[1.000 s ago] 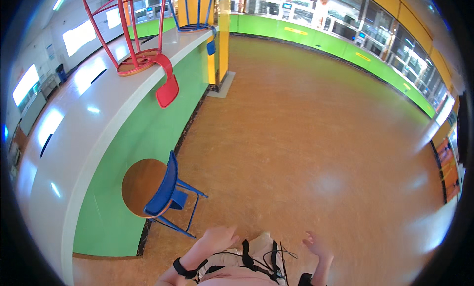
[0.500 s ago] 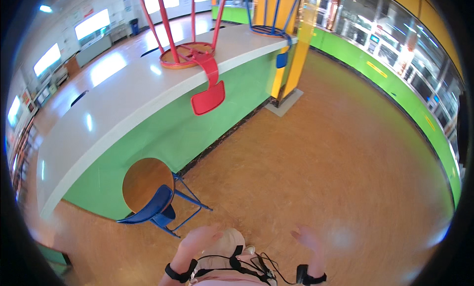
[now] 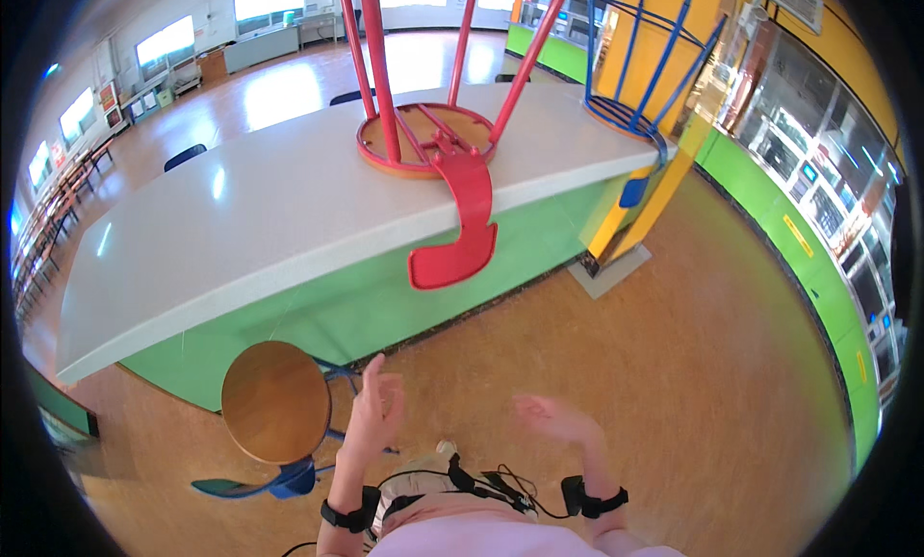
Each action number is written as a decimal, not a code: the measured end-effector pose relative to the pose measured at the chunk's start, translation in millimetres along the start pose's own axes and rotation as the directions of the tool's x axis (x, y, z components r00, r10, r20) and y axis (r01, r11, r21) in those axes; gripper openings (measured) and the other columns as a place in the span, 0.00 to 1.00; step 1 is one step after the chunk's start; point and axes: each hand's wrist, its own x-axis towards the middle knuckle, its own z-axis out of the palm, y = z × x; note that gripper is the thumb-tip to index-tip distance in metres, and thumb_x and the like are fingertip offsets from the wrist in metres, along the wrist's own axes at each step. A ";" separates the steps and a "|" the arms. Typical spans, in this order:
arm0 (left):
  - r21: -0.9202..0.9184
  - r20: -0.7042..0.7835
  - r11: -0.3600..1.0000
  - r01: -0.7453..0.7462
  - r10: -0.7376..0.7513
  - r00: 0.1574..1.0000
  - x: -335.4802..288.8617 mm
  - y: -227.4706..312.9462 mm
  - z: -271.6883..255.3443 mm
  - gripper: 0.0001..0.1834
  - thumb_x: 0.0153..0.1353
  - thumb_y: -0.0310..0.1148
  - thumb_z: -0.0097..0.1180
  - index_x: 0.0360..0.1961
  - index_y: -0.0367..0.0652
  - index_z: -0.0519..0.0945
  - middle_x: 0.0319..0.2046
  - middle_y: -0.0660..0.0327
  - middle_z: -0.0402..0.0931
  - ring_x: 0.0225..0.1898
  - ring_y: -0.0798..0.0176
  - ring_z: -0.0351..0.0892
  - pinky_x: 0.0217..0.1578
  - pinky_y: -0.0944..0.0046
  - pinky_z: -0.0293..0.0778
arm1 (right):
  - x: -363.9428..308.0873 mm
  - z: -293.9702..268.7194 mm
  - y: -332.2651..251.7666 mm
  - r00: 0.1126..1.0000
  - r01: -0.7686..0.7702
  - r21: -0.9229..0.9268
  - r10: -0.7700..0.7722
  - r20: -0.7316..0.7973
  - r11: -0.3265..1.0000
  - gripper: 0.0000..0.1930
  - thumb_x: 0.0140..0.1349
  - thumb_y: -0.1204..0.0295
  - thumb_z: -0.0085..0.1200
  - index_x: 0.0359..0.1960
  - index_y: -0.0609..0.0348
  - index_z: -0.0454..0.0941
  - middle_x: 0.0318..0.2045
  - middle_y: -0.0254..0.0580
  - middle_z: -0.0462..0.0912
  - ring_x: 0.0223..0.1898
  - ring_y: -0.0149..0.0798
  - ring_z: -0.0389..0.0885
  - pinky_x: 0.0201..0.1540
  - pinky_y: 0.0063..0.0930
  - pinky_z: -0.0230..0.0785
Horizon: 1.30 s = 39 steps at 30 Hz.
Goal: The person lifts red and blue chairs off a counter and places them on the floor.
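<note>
My left hand (image 3: 378,403) is raised in front of me with its fingers apart and nothing in it. To its left stands an upright stool (image 3: 277,403) with a round wooden seat and a blue frame and backrest. My right hand (image 3: 553,419) hangs over the floor, empty, its fingers stretched out and somewhat blurred. Ahead of both hands, a red stool (image 3: 471,187) rests upside down on the counter (image 3: 260,225), its backrest hanging over the front edge. Neither hand touches a stool. Both wrists wear black straps.
A second upturned stool (image 3: 621,114), blue, is on the counter's right end beside a yellow pillar (image 3: 630,232). The counter's green front (image 3: 385,302) faces me. A green low wall (image 3: 760,230) with windows above curves along the right. Brown floor (image 3: 693,384) lies between.
My view has turned left and come closer to the counter, so the red stool looks larger. My left hand has risen; my right has come inward and slightly up.
</note>
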 end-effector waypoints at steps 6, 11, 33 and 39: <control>-0.005 -0.276 0.998 -0.056 0.052 0.960 92.2 16.5 -4.3 0.30 0.50 0.21 0.44 0.55 0.42 0.51 0.43 0.55 0.66 0.42 0.63 0.68 0.36 0.67 0.68 | 84.0 -81.9 -19.2 0.980 0.037 -0.109 -0.057 -0.190 0.993 0.27 0.53 0.72 0.48 0.54 0.57 0.52 0.40 0.46 0.73 0.38 0.34 0.74 0.35 0.24 0.67; 0.055 -0.455 0.992 -0.110 0.122 0.882 164.2 32.0 -18.3 0.30 0.47 0.20 0.48 0.54 0.43 0.55 0.47 0.57 0.63 0.48 0.62 0.62 0.41 0.63 0.65 | 161.4 -157.5 -43.4 0.971 0.136 0.085 -0.116 -0.211 0.987 0.31 0.53 0.72 0.48 0.56 0.54 0.46 0.41 0.49 0.72 0.37 0.36 0.74 0.37 0.26 0.68; -0.380 -0.633 0.861 -0.338 0.024 0.773 426.7 79.6 -43.0 0.13 0.50 0.32 0.52 0.13 0.39 0.67 0.07 0.64 0.62 0.08 0.70 0.62 0.12 0.72 0.60 | 419.8 -283.5 -197.1 0.716 0.689 0.345 -0.520 -0.466 0.638 0.12 0.51 0.68 0.51 0.17 0.61 0.67 0.19 0.43 0.76 0.24 0.31 0.75 0.29 0.18 0.65; -0.337 -0.553 0.906 -0.257 0.030 0.832 426.1 73.3 -50.1 0.17 0.52 0.35 0.50 0.10 0.43 0.63 0.05 0.67 0.57 0.06 0.73 0.57 0.10 0.72 0.56 | 427.2 -273.9 -203.1 0.691 0.665 0.304 -0.407 -0.598 0.682 0.18 0.51 0.66 0.52 0.08 0.55 0.62 0.05 0.32 0.63 0.05 0.26 0.59 0.10 0.21 0.51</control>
